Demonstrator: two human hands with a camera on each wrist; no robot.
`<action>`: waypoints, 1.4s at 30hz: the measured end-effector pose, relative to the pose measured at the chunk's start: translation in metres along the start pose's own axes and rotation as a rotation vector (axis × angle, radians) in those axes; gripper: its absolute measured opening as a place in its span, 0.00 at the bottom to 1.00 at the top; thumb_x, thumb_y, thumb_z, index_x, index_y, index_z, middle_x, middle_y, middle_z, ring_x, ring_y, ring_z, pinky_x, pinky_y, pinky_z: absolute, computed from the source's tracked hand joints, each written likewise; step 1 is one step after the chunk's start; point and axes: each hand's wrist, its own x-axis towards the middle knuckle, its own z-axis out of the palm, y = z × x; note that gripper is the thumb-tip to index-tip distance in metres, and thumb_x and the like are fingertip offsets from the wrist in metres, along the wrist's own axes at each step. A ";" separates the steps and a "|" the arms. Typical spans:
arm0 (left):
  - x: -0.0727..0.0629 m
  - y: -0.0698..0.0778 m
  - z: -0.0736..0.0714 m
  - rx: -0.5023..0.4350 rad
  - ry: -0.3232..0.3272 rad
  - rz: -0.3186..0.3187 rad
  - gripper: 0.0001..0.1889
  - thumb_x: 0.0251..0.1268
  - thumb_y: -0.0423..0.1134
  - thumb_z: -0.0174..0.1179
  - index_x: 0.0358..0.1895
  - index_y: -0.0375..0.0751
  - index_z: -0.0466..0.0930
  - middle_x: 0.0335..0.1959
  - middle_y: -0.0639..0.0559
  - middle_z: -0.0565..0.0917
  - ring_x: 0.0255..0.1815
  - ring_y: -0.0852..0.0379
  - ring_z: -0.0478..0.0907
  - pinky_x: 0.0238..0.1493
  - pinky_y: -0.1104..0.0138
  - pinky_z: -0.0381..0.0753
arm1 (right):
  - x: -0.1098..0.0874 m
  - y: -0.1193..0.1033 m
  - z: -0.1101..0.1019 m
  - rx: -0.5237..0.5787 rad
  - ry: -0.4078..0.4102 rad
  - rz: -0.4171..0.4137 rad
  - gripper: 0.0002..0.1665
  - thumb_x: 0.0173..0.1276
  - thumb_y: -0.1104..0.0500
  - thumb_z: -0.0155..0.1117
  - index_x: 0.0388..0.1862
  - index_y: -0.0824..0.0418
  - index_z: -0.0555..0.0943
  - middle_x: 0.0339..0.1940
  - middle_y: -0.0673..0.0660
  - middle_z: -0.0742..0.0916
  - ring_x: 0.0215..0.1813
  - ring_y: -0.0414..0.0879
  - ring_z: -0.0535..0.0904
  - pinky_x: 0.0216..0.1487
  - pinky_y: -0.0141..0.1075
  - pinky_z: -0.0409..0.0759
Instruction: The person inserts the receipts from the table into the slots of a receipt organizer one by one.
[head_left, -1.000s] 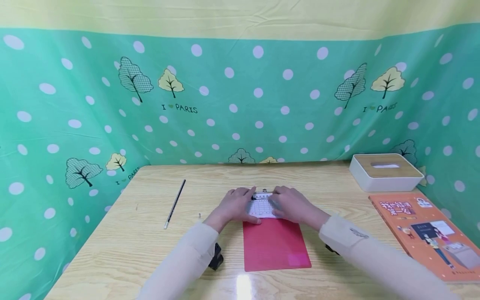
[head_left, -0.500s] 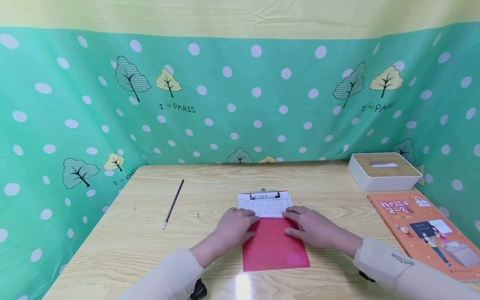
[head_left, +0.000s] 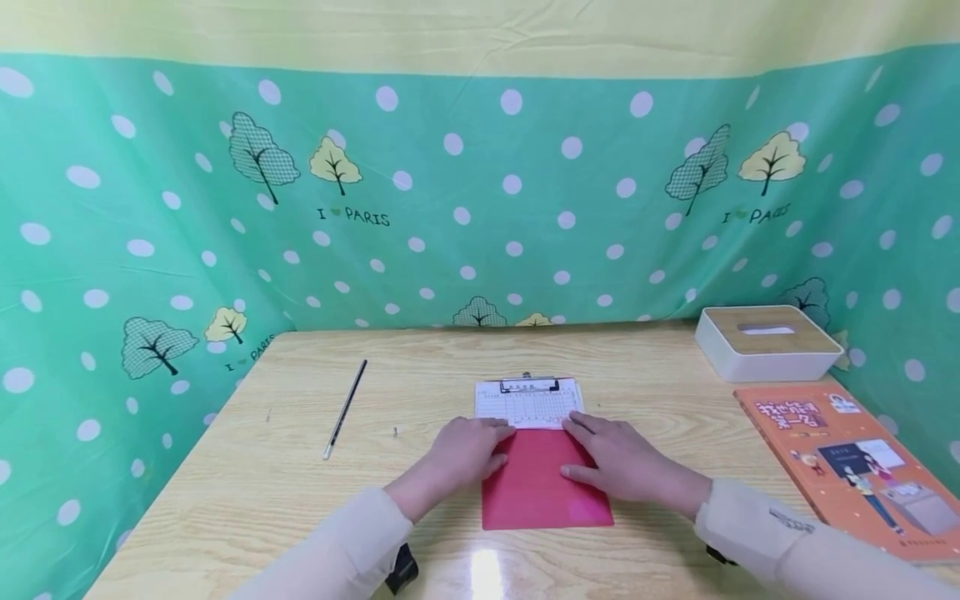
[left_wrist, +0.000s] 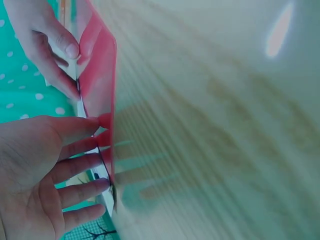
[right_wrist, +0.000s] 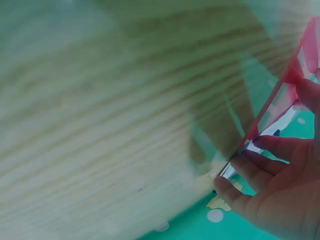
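A red clipboard (head_left: 543, 500) lies flat on the wooden table, its metal clip (head_left: 529, 384) at the far end. White sheets with a printed grid (head_left: 525, 406) are under the clip and cover only the board's upper part. My left hand (head_left: 467, 450) touches the board's left edge near the paper's lower corner. On the other side, my right hand (head_left: 626, 457) rests at the right edge, fingertips by the paper's lower right corner. Both wrist views show fairly straight fingers, of the left hand (left_wrist: 35, 170) and right hand (right_wrist: 280, 185), along the board's edges.
A black pencil (head_left: 346, 408) lies on the table (head_left: 247, 492) to the left. At the back right stands a white tissue box with a wooden lid (head_left: 780, 354), and in front of it lies an orange book (head_left: 847, 467). A polka-dot curtain (head_left: 420, 183) hangs behind.
Both hands have drawn back from the clip and spread to the board's sides. Over the last half second the clipboard has shifted slightly away from the person.
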 end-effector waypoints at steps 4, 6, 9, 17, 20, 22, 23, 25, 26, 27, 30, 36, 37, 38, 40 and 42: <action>0.008 -0.005 0.001 -0.028 -0.010 -0.025 0.21 0.69 0.44 0.67 0.62 0.43 0.83 0.59 0.49 0.84 0.59 0.50 0.82 0.55 0.57 0.82 | 0.009 0.004 0.001 -0.002 0.005 0.017 0.46 0.68 0.40 0.69 0.75 0.66 0.69 0.75 0.67 0.71 0.74 0.66 0.65 0.69 0.63 0.65; 0.011 -0.007 0.001 -0.037 -0.010 -0.029 0.21 0.69 0.44 0.67 0.62 0.42 0.83 0.59 0.49 0.84 0.59 0.49 0.82 0.55 0.57 0.82 | 0.014 0.006 0.002 0.000 0.007 0.022 0.46 0.67 0.40 0.70 0.75 0.66 0.69 0.75 0.67 0.71 0.74 0.67 0.65 0.69 0.63 0.65; 0.016 -0.010 -0.001 -0.021 -0.008 -0.023 0.21 0.69 0.44 0.67 0.62 0.42 0.83 0.59 0.49 0.85 0.59 0.49 0.82 0.56 0.56 0.81 | 0.019 0.009 0.002 0.006 0.007 0.028 0.47 0.68 0.41 0.69 0.75 0.66 0.68 0.76 0.67 0.70 0.75 0.67 0.64 0.70 0.63 0.65; 0.023 -0.017 0.000 -0.130 0.030 -0.119 0.27 0.65 0.45 0.70 0.65 0.39 0.79 0.62 0.43 0.81 0.63 0.44 0.77 0.62 0.49 0.75 | 0.030 0.010 -0.004 0.043 -0.004 0.025 0.43 0.68 0.43 0.71 0.72 0.66 0.72 0.72 0.67 0.73 0.73 0.66 0.67 0.69 0.60 0.68; 0.027 -0.019 0.001 -0.238 0.118 -0.276 0.36 0.62 0.47 0.73 0.69 0.31 0.73 0.62 0.36 0.78 0.62 0.40 0.76 0.61 0.47 0.75 | 0.042 0.010 -0.011 0.084 0.045 -0.008 0.32 0.69 0.49 0.71 0.64 0.66 0.79 0.63 0.65 0.80 0.66 0.62 0.75 0.65 0.56 0.73; 0.030 -0.020 0.001 -0.287 0.167 -0.383 0.42 0.60 0.50 0.74 0.70 0.27 0.68 0.61 0.33 0.78 0.61 0.37 0.75 0.60 0.46 0.75 | 0.053 0.010 -0.016 0.097 0.101 -0.038 0.24 0.70 0.53 0.70 0.58 0.66 0.82 0.57 0.63 0.83 0.60 0.60 0.79 0.62 0.54 0.77; 0.032 -0.020 0.002 -0.304 0.182 -0.425 0.44 0.59 0.51 0.74 0.70 0.26 0.67 0.60 0.32 0.77 0.60 0.37 0.75 0.59 0.46 0.75 | 0.059 0.010 -0.017 0.100 0.129 -0.046 0.21 0.70 0.56 0.70 0.56 0.66 0.84 0.54 0.62 0.84 0.58 0.59 0.80 0.60 0.52 0.78; 0.035 -0.020 0.003 -0.332 0.190 -0.489 0.46 0.58 0.53 0.75 0.70 0.24 0.65 0.59 0.30 0.77 0.60 0.36 0.75 0.59 0.46 0.75 | 0.071 0.009 -0.020 0.091 0.176 -0.063 0.17 0.71 0.59 0.69 0.54 0.67 0.84 0.51 0.62 0.85 0.54 0.59 0.82 0.59 0.52 0.79; 0.037 -0.020 0.003 -0.355 0.184 -0.514 0.47 0.57 0.53 0.75 0.71 0.24 0.64 0.60 0.30 0.77 0.62 0.35 0.74 0.61 0.45 0.74 | 0.078 0.009 -0.021 0.083 0.192 -0.061 0.16 0.71 0.60 0.68 0.54 0.67 0.85 0.51 0.63 0.85 0.54 0.59 0.82 0.58 0.52 0.79; 0.038 -0.020 0.004 -0.370 0.181 -0.531 0.48 0.57 0.53 0.75 0.71 0.23 0.64 0.61 0.29 0.77 0.62 0.35 0.74 0.62 0.45 0.74 | 0.084 0.009 -0.021 0.073 0.208 -0.060 0.16 0.71 0.60 0.68 0.54 0.67 0.85 0.51 0.63 0.86 0.54 0.59 0.82 0.59 0.51 0.79; 0.041 -0.020 0.006 -0.396 0.166 -0.553 0.49 0.55 0.53 0.77 0.71 0.24 0.63 0.61 0.30 0.77 0.62 0.35 0.74 0.62 0.45 0.73 | 0.100 0.008 -0.020 0.029 0.228 -0.053 0.17 0.72 0.60 0.67 0.56 0.67 0.84 0.51 0.63 0.85 0.55 0.59 0.82 0.59 0.51 0.79; 0.043 -0.020 0.013 -0.390 0.167 -0.539 0.50 0.51 0.53 0.79 0.69 0.25 0.65 0.58 0.32 0.78 0.59 0.38 0.75 0.59 0.47 0.75 | 0.122 0.010 -0.013 -0.107 0.237 -0.076 0.21 0.69 0.59 0.70 0.58 0.68 0.83 0.48 0.63 0.85 0.53 0.58 0.82 0.57 0.50 0.80; 0.043 -0.020 0.014 -0.393 0.172 -0.533 0.50 0.50 0.52 0.80 0.69 0.25 0.64 0.58 0.32 0.78 0.58 0.38 0.75 0.59 0.47 0.75 | 0.124 0.011 -0.012 -0.127 0.238 -0.080 0.21 0.69 0.59 0.71 0.58 0.67 0.83 0.47 0.62 0.85 0.52 0.58 0.82 0.56 0.50 0.80; 0.043 -0.020 0.015 -0.397 0.175 -0.528 0.50 0.50 0.52 0.80 0.70 0.25 0.64 0.58 0.32 0.78 0.58 0.38 0.75 0.59 0.47 0.75 | 0.126 0.012 -0.011 -0.144 0.243 -0.085 0.21 0.69 0.59 0.71 0.58 0.67 0.84 0.47 0.62 0.85 0.52 0.57 0.82 0.56 0.50 0.80; 0.044 -0.021 0.015 -0.413 0.181 -0.519 0.51 0.50 0.51 0.80 0.70 0.25 0.64 0.58 0.32 0.78 0.58 0.38 0.75 0.60 0.47 0.74 | 0.129 0.014 -0.010 -0.174 0.257 -0.092 0.20 0.69 0.59 0.71 0.57 0.66 0.85 0.46 0.61 0.86 0.50 0.57 0.82 0.54 0.50 0.81; 0.044 -0.021 0.015 -0.425 0.179 -0.517 0.51 0.50 0.51 0.80 0.71 0.25 0.63 0.58 0.32 0.78 0.59 0.38 0.74 0.61 0.47 0.74 | 0.131 0.016 -0.009 -0.202 0.275 -0.100 0.17 0.69 0.59 0.71 0.55 0.64 0.86 0.45 0.60 0.86 0.49 0.56 0.82 0.53 0.49 0.81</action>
